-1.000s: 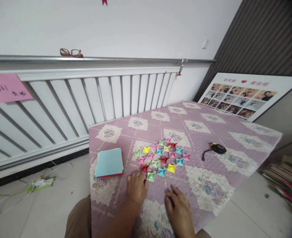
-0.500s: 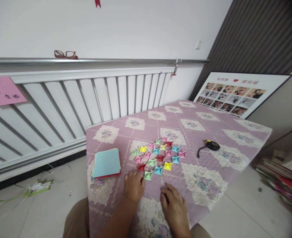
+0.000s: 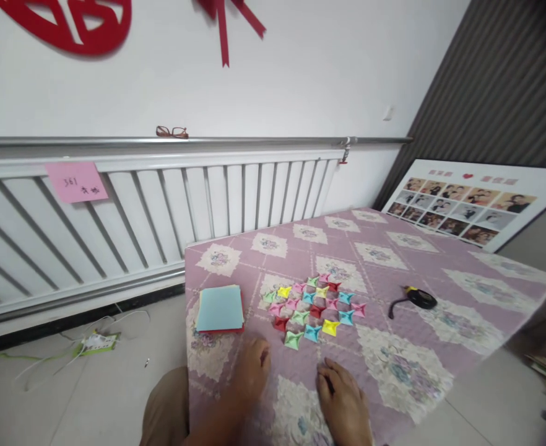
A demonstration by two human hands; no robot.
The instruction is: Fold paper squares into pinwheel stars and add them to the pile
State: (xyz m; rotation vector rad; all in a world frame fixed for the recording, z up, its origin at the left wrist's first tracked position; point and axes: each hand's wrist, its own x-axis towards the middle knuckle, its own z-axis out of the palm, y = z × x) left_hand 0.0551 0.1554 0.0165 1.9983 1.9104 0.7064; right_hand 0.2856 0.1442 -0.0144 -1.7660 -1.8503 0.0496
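Observation:
My left hand (image 3: 251,373) rests on the pink quilted table cover (image 3: 394,254), fingers curled, just short of a cluster of small folded paper stars (image 3: 314,305) in several colours. It is blurred and nothing shows in it. My right hand (image 3: 343,396) lies flat on the cover near the front edge, fingers stretched toward the stars, holding nothing. A stack of square coloured paper (image 3: 220,308), light blue on top and red beneath, lies left of the stars.
A black tape measure with a yellow tip (image 3: 416,298) lies right of the stars. A white radiator (image 3: 161,204) with a pink note (image 3: 76,181) and glasses (image 3: 171,131) stands behind. A photo board (image 3: 468,201) leans at the right. Cables (image 3: 87,341) lie on the floor.
The view has tilted up and swung, showing more wall. My left hand has drawn back from the nearest green star and is now blurred; the right hand stays flat.

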